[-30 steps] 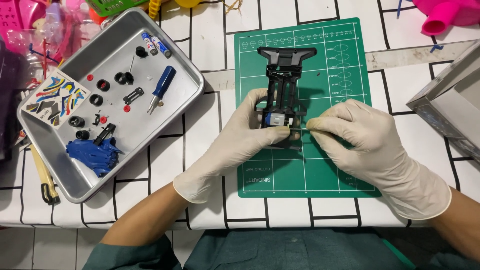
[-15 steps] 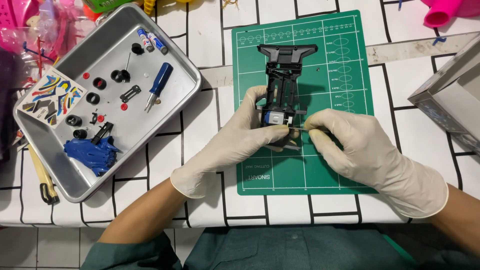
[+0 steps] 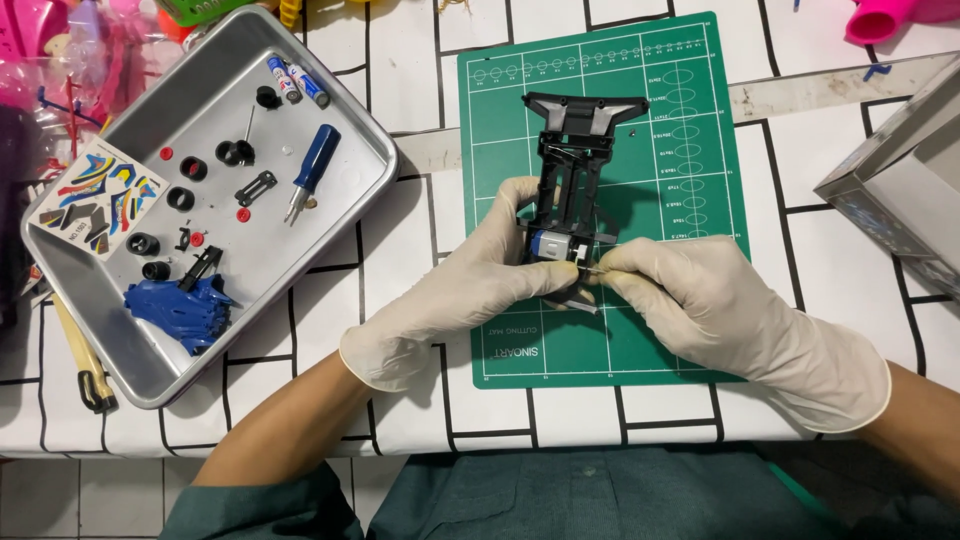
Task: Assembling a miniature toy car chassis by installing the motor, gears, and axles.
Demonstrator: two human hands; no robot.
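Observation:
A black toy-car chassis (image 3: 575, 160) lies on a green cutting mat (image 3: 660, 330), its wide bumper pointing away from me. My left hand (image 3: 480, 275), in a white glove, grips the near end of the chassis around a small silver and blue motor (image 3: 553, 246). My right hand (image 3: 700, 300), also gloved, pinches a thin metal part (image 3: 592, 270) right at the motor's side. The fingertips of both hands meet there. What lies under the fingers is hidden.
A metal tray (image 3: 85, 330) at the left holds a blue-handled screwdriver (image 3: 312, 168), two small batteries (image 3: 297, 80), black wheels (image 3: 235, 153), a blue car body (image 3: 185, 305) and a sticker sheet (image 3: 95, 198). A grey box (image 3: 900, 185) stands at the right. Pink plastic items lie along the far edge.
Both hands stay on the chassis at the motor. The right hand's fingertips have crept slightly closer to the motor; the chassis has not shifted on the mat.

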